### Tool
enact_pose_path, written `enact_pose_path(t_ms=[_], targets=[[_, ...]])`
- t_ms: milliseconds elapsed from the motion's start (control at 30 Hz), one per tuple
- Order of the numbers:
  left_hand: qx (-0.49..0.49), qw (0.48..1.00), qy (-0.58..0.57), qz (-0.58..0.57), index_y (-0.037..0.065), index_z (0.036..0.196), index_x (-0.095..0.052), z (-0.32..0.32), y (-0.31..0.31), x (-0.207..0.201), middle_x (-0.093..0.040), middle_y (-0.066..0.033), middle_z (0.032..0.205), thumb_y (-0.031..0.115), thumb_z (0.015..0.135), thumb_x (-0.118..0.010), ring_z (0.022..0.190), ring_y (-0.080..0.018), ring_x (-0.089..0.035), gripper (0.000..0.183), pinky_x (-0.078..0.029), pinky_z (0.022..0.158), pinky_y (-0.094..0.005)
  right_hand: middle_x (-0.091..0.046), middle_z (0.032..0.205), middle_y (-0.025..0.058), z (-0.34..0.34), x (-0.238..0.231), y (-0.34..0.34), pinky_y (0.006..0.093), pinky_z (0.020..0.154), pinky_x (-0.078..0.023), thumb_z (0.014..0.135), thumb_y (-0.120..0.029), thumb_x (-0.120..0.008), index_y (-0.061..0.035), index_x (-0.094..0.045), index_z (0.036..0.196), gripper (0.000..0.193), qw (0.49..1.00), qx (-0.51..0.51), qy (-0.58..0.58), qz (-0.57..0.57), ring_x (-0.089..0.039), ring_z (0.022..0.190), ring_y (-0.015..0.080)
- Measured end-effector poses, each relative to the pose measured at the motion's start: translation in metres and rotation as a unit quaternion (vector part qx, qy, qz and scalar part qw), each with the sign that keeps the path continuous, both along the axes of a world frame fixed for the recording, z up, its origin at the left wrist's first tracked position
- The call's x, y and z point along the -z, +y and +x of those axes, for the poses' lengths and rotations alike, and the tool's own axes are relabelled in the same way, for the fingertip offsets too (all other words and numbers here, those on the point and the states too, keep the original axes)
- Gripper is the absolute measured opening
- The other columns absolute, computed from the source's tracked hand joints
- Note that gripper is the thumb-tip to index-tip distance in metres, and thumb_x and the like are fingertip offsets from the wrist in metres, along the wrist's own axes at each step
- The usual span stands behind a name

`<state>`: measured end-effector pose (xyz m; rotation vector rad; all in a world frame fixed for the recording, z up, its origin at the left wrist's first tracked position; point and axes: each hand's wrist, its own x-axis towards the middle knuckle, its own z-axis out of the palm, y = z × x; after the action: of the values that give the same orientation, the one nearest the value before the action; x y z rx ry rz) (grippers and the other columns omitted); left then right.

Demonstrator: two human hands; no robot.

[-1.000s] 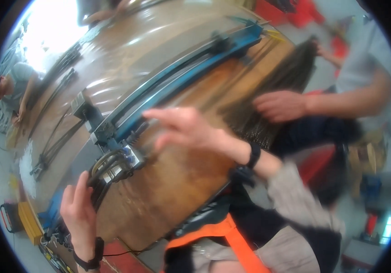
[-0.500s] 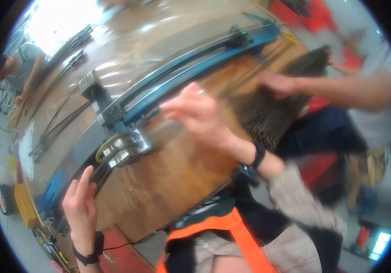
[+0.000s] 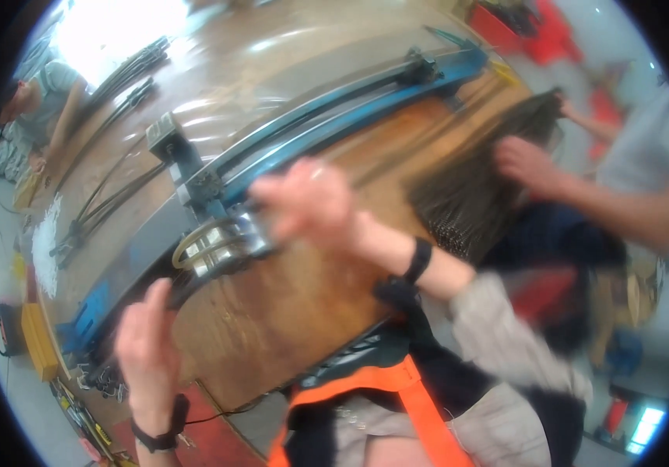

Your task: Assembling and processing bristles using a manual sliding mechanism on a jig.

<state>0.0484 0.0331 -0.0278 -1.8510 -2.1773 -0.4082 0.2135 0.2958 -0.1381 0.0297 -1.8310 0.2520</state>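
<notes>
My right hand is over the near side of a metal clamping block. Its fingers are curled together, with blurred tips; anything between them cannot be made out. At the lower left my left hand is raised, fingers stretched upward and partly blurred. It is beside dark cables leading to a silvery fixture with a yellowish hose looped around it. I see nothing held in the left hand. A blue rail runs from the fixture toward the far right.
A co-worker's hand is over a bundle of dark strands on the right. Another person is at the far left. Cable lengths lie on the wooden table. A yellow block stands left of the table.
My right hand has moved left and slightly down, closer to the clamping block. My left hand has shifted slightly right. The co-worker's hand has moved right over the strands.
</notes>
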Motion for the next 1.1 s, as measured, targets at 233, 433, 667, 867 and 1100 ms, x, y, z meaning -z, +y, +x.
enact_pose_path(t_ms=[233,433,667,867,1100], targets=[[-0.241,0.965,0.031,0.098,0.001,0.122,-0.061,-0.070,-0.063,-0.045,-0.066,-0.0181,0.093,0.007,0.098,-0.056,0.083,-0.0264,-0.065,0.025,-0.051,0.076,-0.0342,-0.070,0.083,0.0089,-0.024,0.006,0.053,0.0290,0.060,-0.052,0.089,-0.018,-0.069,-0.0117,-0.070,0.106,0.018,0.982,0.032,-0.161,-0.095,-0.067,0.073,0.0159],[-0.239,0.960,-0.041,0.139,0.000,0.120,-0.061,-0.052,-0.069,-0.038,-0.068,-0.0198,0.097,0.006,0.096,-0.058,0.085,-0.0272,-0.066,0.025,-0.051,0.077,-0.0337,-0.072,0.084,0.0076,-0.117,-0.045,0.013,0.0277,0.067,-0.054,0.088,-0.014,-0.070,-0.0075,-0.071,0.099,0.012,0.906,-0.252,-0.246,-0.234,-0.068,0.076,0.0133],[-0.257,0.954,-0.097,0.116,0.000,0.120,-0.061,-0.051,-0.092,-0.019,-0.068,-0.0201,0.099,0.004,0.096,-0.058,0.085,-0.0271,-0.066,0.025,-0.051,0.078,-0.0337,-0.072,0.080,0.0076,-0.146,-0.045,0.007,0.0279,0.067,-0.054,0.088,-0.015,-0.070,-0.0054,-0.071,0.090,0.010,0.898,-0.301,-0.260,-0.191,-0.068,0.072,0.0143],[-0.261,0.950,-0.134,0.112,-0.001,0.119,-0.061,-0.057,-0.076,-0.010,-0.067,-0.0200,0.098,0.003,0.095,-0.058,0.084,-0.0272,-0.066,0.024,-0.051,0.077,-0.0332,-0.072,0.078,0.0084,-0.167,-0.038,0.002,0.0301,0.064,-0.053,0.089,-0.015,-0.069,-0.0049,-0.071,0.091,0.010,0.889,-0.279,-0.358,-0.057,-0.068,0.069,0.0187],[-0.247,0.951,-0.147,0.116,-0.002,0.118,-0.061,-0.067,-0.074,0.003,-0.067,-0.0202,0.096,0.004,0.095,-0.058,0.083,-0.0275,-0.065,0.023,-0.051,0.076,-0.0331,-0.072,0.079,0.0094,-0.152,-0.044,0.015,0.0322,0.065,-0.053,0.090,-0.014,-0.067,-0.0063,-0.071,0.096,0.010,0.916,-0.295,-0.242,-0.123,-0.069,0.072,0.0191]])
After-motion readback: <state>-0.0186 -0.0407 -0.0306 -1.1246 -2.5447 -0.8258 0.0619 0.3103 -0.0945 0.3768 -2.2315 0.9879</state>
